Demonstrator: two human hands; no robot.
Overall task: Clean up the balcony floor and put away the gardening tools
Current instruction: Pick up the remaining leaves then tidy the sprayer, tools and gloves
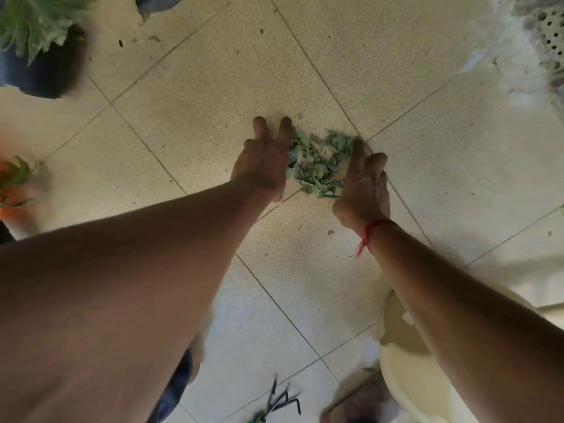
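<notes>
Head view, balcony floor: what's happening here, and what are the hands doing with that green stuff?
A person reaches down to the beige tiled floor. The left hand and right hand, fingers straight, flank a small pile of green leaf clippings, apparently pushing it together. Nothing is lifted yet. A dark metal hand rake lies on the tiles near the bottom edge, and a cream plastic tub sits below the right forearm.
</notes>
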